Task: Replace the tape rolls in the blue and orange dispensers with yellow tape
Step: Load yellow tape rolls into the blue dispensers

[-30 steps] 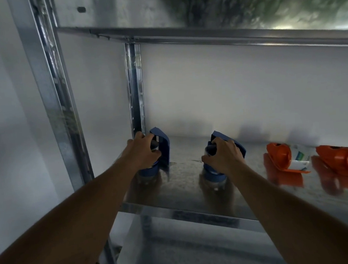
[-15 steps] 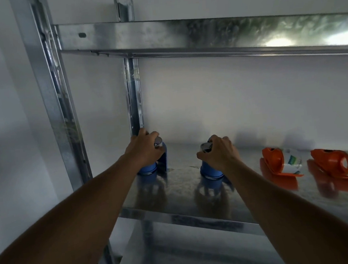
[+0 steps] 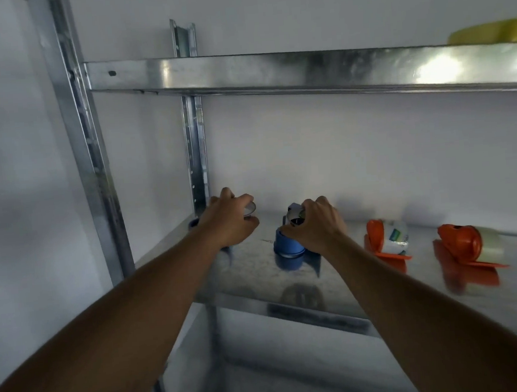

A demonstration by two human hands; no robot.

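Observation:
Two blue tape dispensers stand on the metal shelf [image 3: 257,276]. My left hand [image 3: 230,221] covers the left blue dispenser [image 3: 194,224] and grips a clear tape roll [image 3: 250,209] at its top. My right hand [image 3: 313,225] grips the top of the right blue dispenser [image 3: 287,247], whose roll shows between the fingers. Two orange dispensers [image 3: 387,239] [image 3: 468,245] with clear tape rolls lie further right on the same shelf. A yellow tape roll [image 3: 492,32] sits on the upper shelf at the far right, partly cut off by the frame edge.
Steel uprights [image 3: 83,147] [image 3: 194,139] frame the shelf's left side, and the upper shelf beam [image 3: 272,71] runs overhead. A white wall stands behind. A lower shelf [image 3: 264,365] lies beneath.
The view has tilted up, bringing the yellow roll on the upper shelf into sight. My left hand has lifted the clear roll slightly off the left blue dispenser; my right hand keeps its hold.

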